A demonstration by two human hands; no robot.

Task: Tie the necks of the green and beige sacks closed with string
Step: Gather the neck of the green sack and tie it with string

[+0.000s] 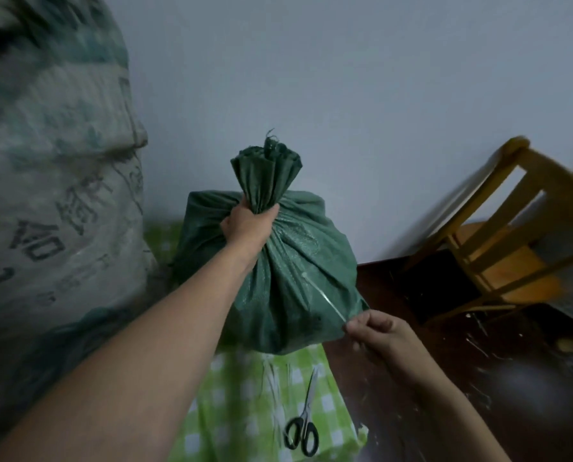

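Observation:
The green sack stands upright on a green-and-white checked cloth, its mouth gathered into a bunched neck. My left hand is clenched around that neck just below the flared top. My right hand pinches one end of a pale string, which runs taut up across the sack's front. The big beige sack with dark printed characters fills the left of the view, close to the camera.
Black-handled scissors lie on the checked cloth in front of the green sack, beside several loose pale strings. A wooden chair stands at the right on the dark floor. A plain wall is behind.

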